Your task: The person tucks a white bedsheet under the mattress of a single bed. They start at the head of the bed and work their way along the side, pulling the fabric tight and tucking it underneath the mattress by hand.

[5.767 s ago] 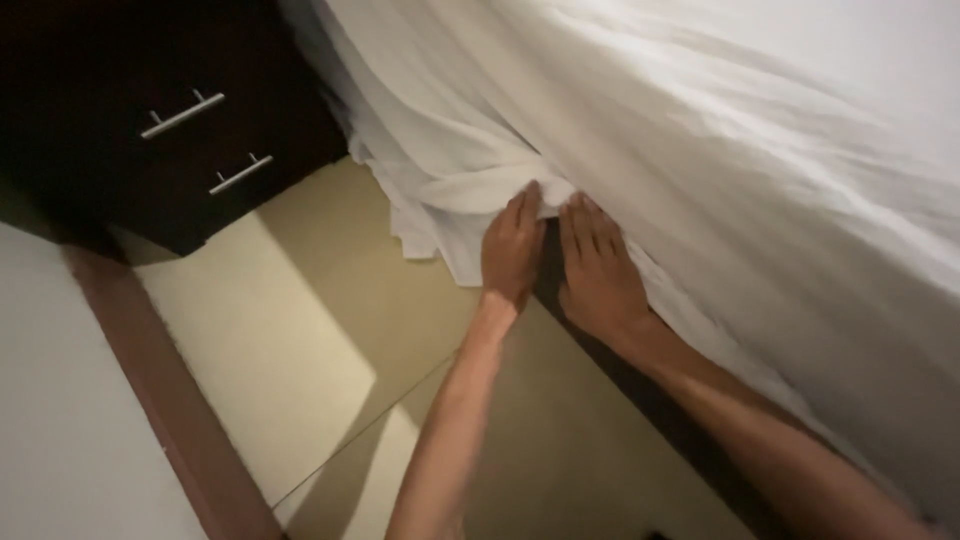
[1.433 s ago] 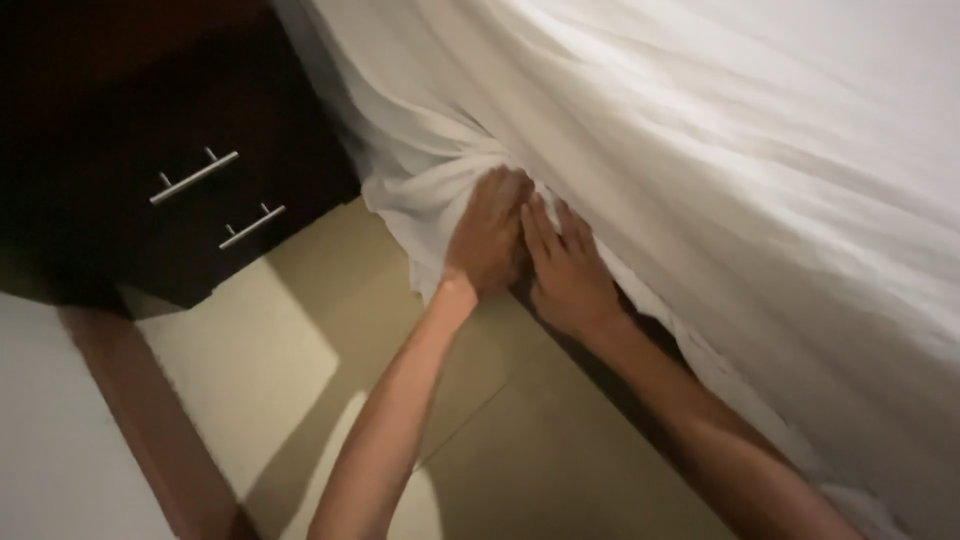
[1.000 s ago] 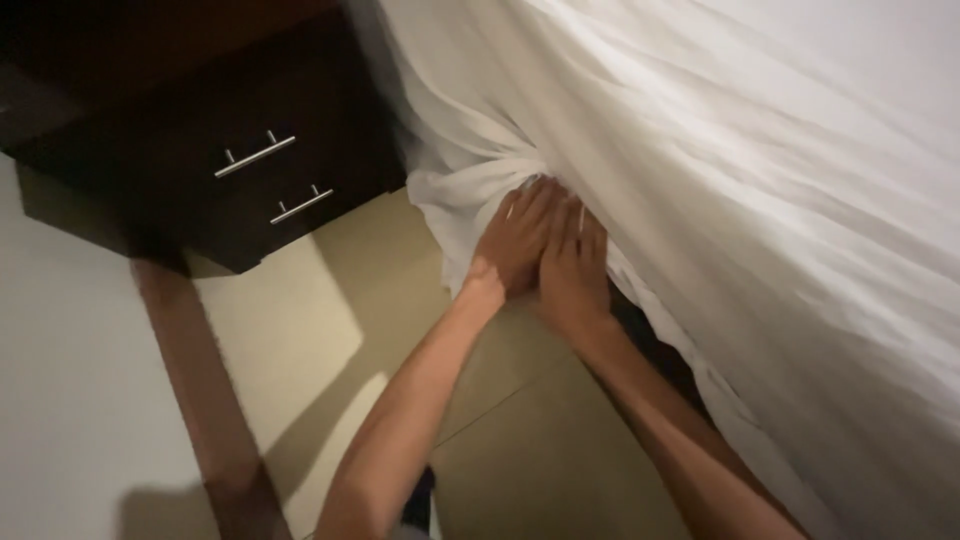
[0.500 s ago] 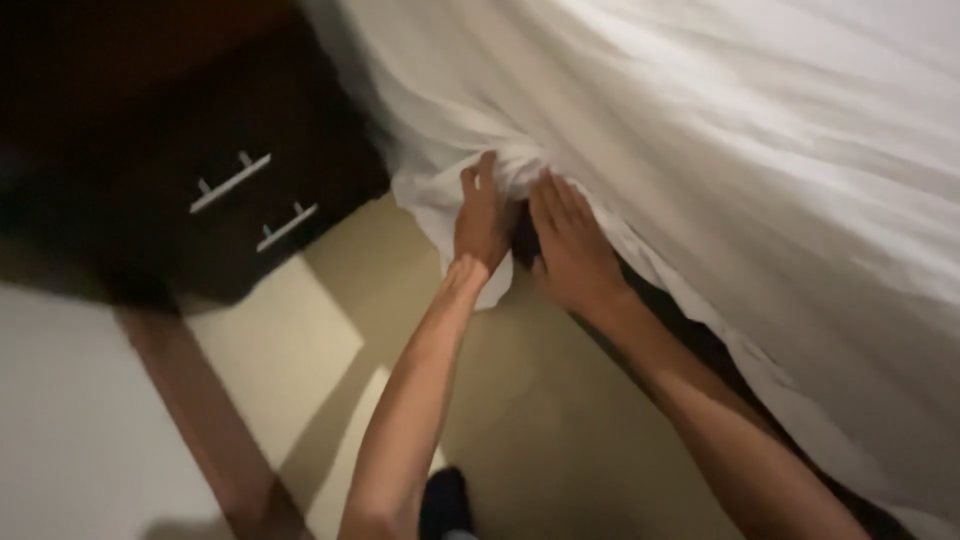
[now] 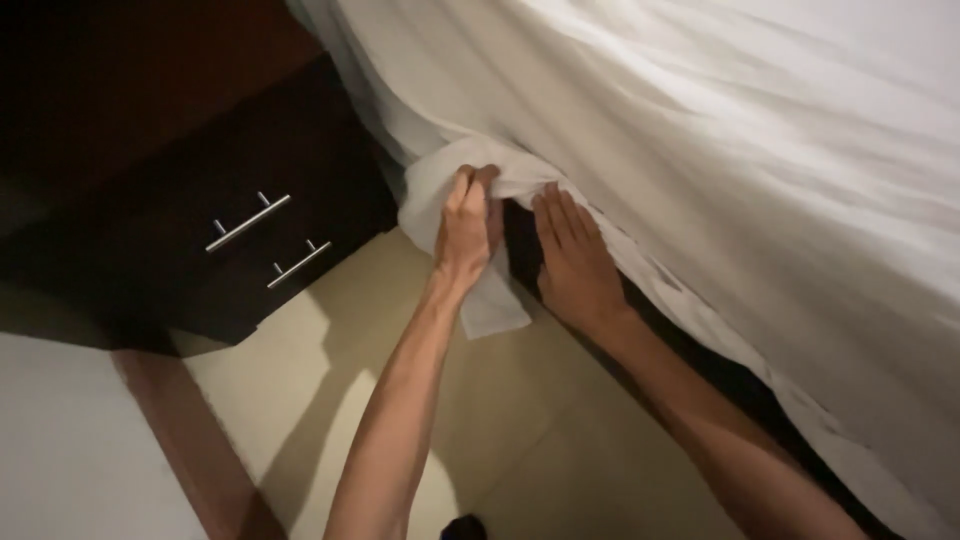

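Note:
A white bed sheet [image 5: 700, 130] drapes over the side of a bed at the upper right. My left hand [image 5: 466, 222] grips a bunched corner of the sheet [image 5: 430, 190], and a loose flap hangs below it toward the floor. My right hand [image 5: 575, 262] lies flat with fingers together against the dark bed base [image 5: 690, 340], its fingertips at the sheet's lower edge. Both forearms reach in from the bottom of the view.
A dark nightstand [image 5: 250, 250] with two metal bar handles stands left of the bed corner. Beige floor tiles [image 5: 520, 430] lie below. A brown baseboard [image 5: 190, 450] runs along a pale wall at the lower left.
My left hand has closed on the sheet corner and lifted it, so a flap now hangs down. My right hand has stayed flat against the bed base.

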